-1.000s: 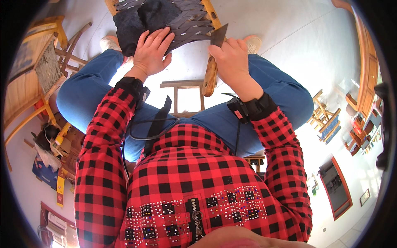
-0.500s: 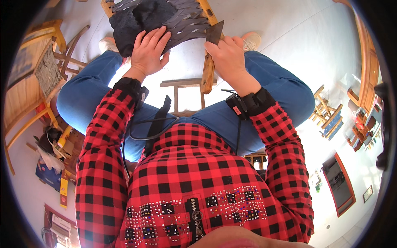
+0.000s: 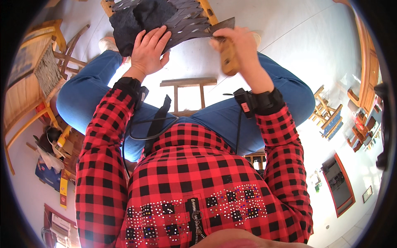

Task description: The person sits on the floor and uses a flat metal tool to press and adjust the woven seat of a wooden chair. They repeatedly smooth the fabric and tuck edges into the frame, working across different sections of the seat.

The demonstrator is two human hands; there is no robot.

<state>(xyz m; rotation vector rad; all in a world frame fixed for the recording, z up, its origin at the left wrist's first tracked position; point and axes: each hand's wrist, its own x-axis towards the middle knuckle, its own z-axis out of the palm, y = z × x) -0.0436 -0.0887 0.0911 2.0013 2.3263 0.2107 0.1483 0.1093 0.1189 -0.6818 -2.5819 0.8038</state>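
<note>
My left hand (image 3: 149,51) lies with fingers stretched out on the edge of a black cloth (image 3: 142,20) and the dark woven straps beside it. The dark strap weave (image 3: 188,25) is strung on a yellow wooden frame (image 3: 208,12), cut off by the top of the picture. My right hand (image 3: 244,47) is closed round a tool with a wooden handle (image 3: 229,58) and a broad dark metal blade (image 3: 224,24). That blade is at the right end of the straps, by the frame; motion blurs the hand and handle, and I cannot tell whether blade and strap touch.
A low wooden stool (image 3: 188,82) stands between my knees. At the left is a wooden chair with a woven seat (image 3: 49,74). A small wooden stool with a blue woven seat (image 3: 333,122) is at the right. A dark cable (image 3: 154,122) crosses my lap.
My right hand has moved to the right and slightly up with the tool, whose blade has turned from upright to nearly level. My left hand has stayed in place.
</note>
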